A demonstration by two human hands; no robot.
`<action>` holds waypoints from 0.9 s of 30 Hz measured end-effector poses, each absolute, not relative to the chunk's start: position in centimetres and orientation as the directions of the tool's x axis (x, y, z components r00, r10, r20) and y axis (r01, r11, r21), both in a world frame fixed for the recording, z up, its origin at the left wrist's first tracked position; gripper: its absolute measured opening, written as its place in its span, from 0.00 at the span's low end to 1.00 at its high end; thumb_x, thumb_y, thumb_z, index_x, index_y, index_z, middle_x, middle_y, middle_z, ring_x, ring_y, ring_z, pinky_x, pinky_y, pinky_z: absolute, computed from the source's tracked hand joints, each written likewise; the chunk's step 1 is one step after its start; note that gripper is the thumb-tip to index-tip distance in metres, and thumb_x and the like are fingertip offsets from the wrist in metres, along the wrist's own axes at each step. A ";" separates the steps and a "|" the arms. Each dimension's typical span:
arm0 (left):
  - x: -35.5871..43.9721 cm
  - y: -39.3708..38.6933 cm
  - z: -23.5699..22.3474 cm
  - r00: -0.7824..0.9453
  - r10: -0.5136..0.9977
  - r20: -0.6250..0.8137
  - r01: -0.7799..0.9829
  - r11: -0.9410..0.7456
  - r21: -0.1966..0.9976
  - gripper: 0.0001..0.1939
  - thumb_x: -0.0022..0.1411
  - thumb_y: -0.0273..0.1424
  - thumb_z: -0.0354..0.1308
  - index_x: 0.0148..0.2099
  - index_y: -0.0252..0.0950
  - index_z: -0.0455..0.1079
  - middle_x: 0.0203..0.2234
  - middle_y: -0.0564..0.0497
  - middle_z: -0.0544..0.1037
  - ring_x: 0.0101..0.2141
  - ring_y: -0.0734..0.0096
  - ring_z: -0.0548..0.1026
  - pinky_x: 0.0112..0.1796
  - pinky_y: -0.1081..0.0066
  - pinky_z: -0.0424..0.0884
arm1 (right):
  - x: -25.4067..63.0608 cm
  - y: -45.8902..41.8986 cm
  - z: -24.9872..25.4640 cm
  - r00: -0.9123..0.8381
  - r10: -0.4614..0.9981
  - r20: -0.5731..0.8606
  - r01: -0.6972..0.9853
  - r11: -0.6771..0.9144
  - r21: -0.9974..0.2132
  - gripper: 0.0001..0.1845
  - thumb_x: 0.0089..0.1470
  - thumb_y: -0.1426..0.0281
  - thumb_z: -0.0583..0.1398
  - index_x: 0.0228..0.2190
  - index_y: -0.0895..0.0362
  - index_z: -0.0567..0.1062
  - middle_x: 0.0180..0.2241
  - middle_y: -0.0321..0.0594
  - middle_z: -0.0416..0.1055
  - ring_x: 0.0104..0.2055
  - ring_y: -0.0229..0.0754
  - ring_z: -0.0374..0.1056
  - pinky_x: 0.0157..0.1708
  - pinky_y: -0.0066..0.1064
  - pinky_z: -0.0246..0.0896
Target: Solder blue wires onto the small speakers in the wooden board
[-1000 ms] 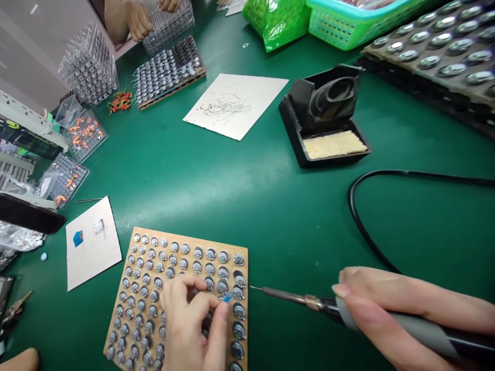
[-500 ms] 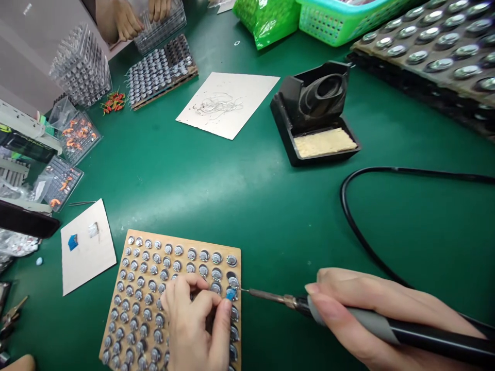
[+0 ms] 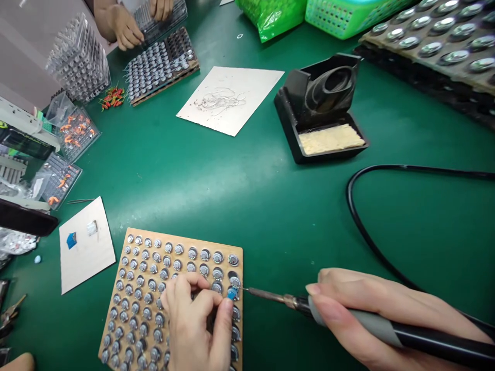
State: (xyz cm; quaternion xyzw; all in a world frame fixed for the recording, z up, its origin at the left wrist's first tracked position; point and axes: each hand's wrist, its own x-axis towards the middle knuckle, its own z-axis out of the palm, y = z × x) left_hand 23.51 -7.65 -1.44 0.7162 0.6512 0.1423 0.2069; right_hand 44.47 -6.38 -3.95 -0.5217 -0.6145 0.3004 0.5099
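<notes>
My right hand is wrapped round the grey and black handle of a soldering iron. The iron's thin tip points left and ends at the right edge of a wooden board that carries rows of small round metal parts. Over the board, my left hand pinches a small blue piece between thumb and finger, close against one metal part in the rightmost column. Whether the tip touches that part is too small to tell. My left hand covers part of the rows.
A black iron stand with a yellowish sponge stands beyond my right hand, near a looping black cable. White cards lie on the green table. Far left, another person's hands work by a filled board.
The view has shifted slightly. Both my hands hold nearly the same position at the board. The other person's hand at the back has moved down toward the filled board.
</notes>
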 end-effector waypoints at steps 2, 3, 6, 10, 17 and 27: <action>23.5 -7.7 -1.4 0.112 0.991 -0.068 0.871 -0.065 0.488 0.11 0.67 0.29 0.51 0.31 0.40 0.69 0.38 0.48 0.68 0.43 0.59 0.65 0.44 0.56 0.59 | 44.4 -6.4 -4.0 0.083 0.943 0.321 0.327 0.279 -0.903 0.07 0.57 0.71 0.60 0.27 0.50 0.72 0.19 0.30 0.69 0.16 0.33 0.65 0.18 0.21 0.64; 23.5 -7.7 -1.4 0.113 0.991 -0.067 0.869 -0.066 0.490 0.11 0.67 0.29 0.51 0.31 0.40 0.69 0.38 0.48 0.68 0.43 0.59 0.65 0.44 0.56 0.58 | 44.4 -6.4 -4.0 0.083 0.943 0.323 0.323 0.281 -0.904 0.07 0.57 0.71 0.60 0.27 0.50 0.72 0.19 0.29 0.69 0.16 0.33 0.64 0.17 0.21 0.63; 23.5 -7.7 -1.4 0.110 0.992 -0.060 0.866 -0.066 0.496 0.11 0.66 0.28 0.51 0.31 0.40 0.68 0.38 0.48 0.68 0.43 0.59 0.65 0.44 0.57 0.58 | 44.4 -6.5 -4.1 0.074 0.944 0.320 0.321 0.282 -0.904 0.07 0.57 0.71 0.60 0.27 0.50 0.71 0.18 0.29 0.68 0.16 0.32 0.63 0.16 0.20 0.62; 23.5 -7.7 -1.5 0.109 0.992 -0.060 0.862 -0.064 0.503 0.11 0.67 0.28 0.51 0.31 0.40 0.68 0.38 0.49 0.67 0.43 0.59 0.65 0.44 0.57 0.57 | 44.5 -6.7 -4.1 0.065 0.947 0.313 0.336 0.275 -0.901 0.07 0.58 0.71 0.60 0.28 0.50 0.71 0.19 0.28 0.68 0.17 0.31 0.65 0.19 0.19 0.63; 23.6 -7.7 -1.5 0.108 0.993 -0.044 0.869 -0.073 0.490 0.11 0.67 0.28 0.52 0.31 0.40 0.69 0.37 0.48 0.68 0.43 0.59 0.66 0.43 0.57 0.60 | 44.6 -6.8 -3.9 0.071 0.945 0.318 0.343 0.276 -0.898 0.08 0.58 0.71 0.60 0.26 0.51 0.71 0.19 0.30 0.69 0.16 0.33 0.64 0.17 0.22 0.63; 23.3 -7.6 -1.4 0.113 0.991 -0.070 0.874 -0.066 0.482 0.11 0.67 0.29 0.51 0.32 0.41 0.70 0.38 0.47 0.68 0.44 0.58 0.66 0.44 0.56 0.60 | 44.7 -6.8 -3.9 0.075 0.941 0.329 0.326 0.288 -0.901 0.07 0.57 0.73 0.60 0.27 0.51 0.71 0.18 0.30 0.67 0.15 0.33 0.62 0.14 0.23 0.60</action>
